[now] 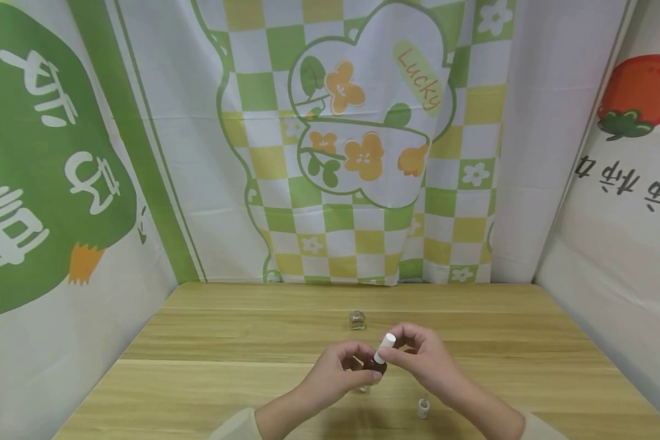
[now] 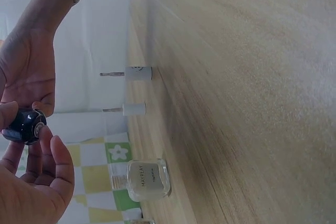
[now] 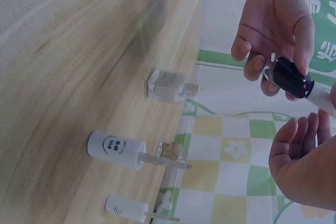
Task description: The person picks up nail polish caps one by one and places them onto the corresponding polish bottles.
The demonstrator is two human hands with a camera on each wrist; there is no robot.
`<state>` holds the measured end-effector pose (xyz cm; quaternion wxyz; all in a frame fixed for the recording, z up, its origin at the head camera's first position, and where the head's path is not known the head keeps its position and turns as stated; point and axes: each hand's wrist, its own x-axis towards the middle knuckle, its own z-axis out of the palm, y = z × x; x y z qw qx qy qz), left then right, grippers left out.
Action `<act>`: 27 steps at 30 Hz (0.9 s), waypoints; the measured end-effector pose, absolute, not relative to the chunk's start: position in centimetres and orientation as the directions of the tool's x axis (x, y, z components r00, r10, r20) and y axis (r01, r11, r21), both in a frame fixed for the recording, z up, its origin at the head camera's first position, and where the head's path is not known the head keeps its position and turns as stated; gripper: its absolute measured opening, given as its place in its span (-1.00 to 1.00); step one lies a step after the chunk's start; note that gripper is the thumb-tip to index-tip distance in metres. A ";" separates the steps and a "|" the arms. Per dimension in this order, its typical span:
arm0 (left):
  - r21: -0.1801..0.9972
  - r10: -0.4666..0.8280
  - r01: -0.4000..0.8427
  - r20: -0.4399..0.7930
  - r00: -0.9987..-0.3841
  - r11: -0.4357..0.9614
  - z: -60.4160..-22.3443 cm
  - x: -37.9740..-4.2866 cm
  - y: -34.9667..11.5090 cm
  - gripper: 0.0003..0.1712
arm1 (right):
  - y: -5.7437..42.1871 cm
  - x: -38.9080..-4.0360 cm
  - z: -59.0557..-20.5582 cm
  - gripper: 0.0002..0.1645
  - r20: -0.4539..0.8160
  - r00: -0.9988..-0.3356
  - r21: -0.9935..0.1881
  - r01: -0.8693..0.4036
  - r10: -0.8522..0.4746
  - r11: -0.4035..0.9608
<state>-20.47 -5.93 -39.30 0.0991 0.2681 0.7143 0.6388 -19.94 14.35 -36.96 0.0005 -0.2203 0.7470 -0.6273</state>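
Both hands meet over the table around a small bottle of dark nail polish [image 1: 375,366]. My left hand [image 1: 334,370] grips the bottle's body between thumb and fingers. With thumb and fingertips, my right hand [image 1: 428,362] pinches the white cap [image 1: 385,348], which sits on the bottle's neck. The bottle leans, its cap end up and toward the right hand; its clear glass base [image 3: 270,73] shows in the right wrist view. Beneath the left hand stands an uncapped clear nail polish bottle [image 3: 167,86], mostly hidden in the head view.
Two white brush caps [image 2: 139,73] [image 2: 135,109] stand on the table with their brushes pointing up. Farther back sits another small glass bottle [image 1: 357,319]. Printed curtains [image 1: 363,244] hang behind the wood-grain table [image 1: 225,318] and on both sides.
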 end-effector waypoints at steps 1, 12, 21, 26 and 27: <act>0.966 0.510 0.256 0.202 -0.836 0.037 -39.3 -20.5 -5.9 -0.77 | 14.3 -19.9 -37.0 -0.74 0.275 -0.908 -0.937 -0.326 -0.316 0.122; 0.973 0.498 0.229 0.180 -0.848 0.039 -39.6 -20.5 -5.7 -0.75 | 13.9 -19.6 -37.3 -0.72 0.281 -0.928 -0.936 -0.321 -0.246 0.142; 0.970 0.505 0.238 0.185 -0.843 0.041 -39.4 -20.4 -5.7 -0.76 | 14.8 -20.0 -37.5 -0.75 0.309 -0.897 -0.919 -0.367 -0.317 0.143; 0.968 0.515 0.249 0.197 -0.835 0.034 -39.4 -20.5 -5.8 -0.77 | 15.6 -20.5 -37.5 -0.75 0.327 -0.838 -0.919 -0.390 -0.437 0.059; 0.968 0.517 0.249 0.198 -0.833 0.032 -39.5 -20.5 -5.8 -0.77 | 15.7 -20.6 -37.5 -0.76 0.330 -0.827 -0.918 -0.393 -0.455 0.048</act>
